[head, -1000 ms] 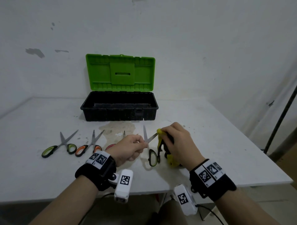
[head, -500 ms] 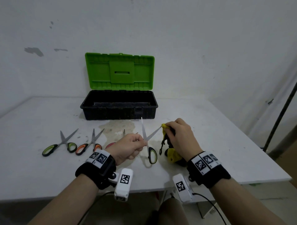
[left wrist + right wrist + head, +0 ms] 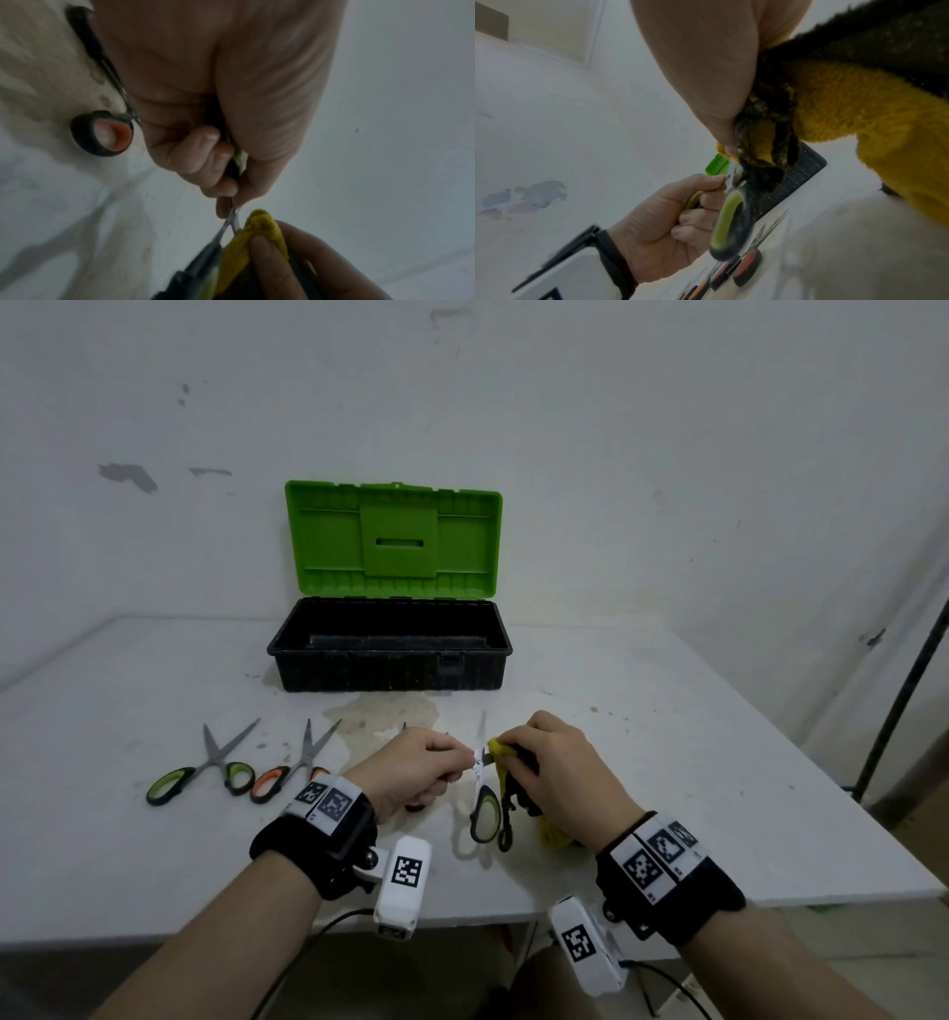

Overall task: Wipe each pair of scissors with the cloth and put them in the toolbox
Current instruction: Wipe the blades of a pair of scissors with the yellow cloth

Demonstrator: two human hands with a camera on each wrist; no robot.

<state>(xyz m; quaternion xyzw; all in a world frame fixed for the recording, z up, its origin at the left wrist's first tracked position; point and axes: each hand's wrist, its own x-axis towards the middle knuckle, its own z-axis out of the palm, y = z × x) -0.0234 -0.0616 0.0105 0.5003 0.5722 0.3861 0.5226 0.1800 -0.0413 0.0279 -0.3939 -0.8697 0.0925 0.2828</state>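
Observation:
My left hand (image 3: 418, 770) grips one handle of a pair of green-and-black scissors (image 3: 482, 806), held open above the table; a blade points up and the free handle loop (image 3: 727, 225) hangs down. My right hand (image 3: 552, 773) pinches a yellow cloth (image 3: 500, 752) round the other blade near the pivot. In the left wrist view the cloth (image 3: 257, 237) sits against the blades just past my left fingers (image 3: 205, 154). The black toolbox (image 3: 390, 644) stands open behind, its green lid (image 3: 393, 539) upright.
On the table (image 3: 667, 762) to the left lie green-handled scissors (image 3: 205, 770) and orange-handled scissors (image 3: 295, 765). Another orange-handled pair (image 3: 102, 134) lies under my left hand. A brownish stain marks the table before the toolbox. The table's front edge is close to my wrists.
My right hand with the cloth slid along the blade from its tip down to the pivot, beside my left hand. The scissors stayed in my left hand.

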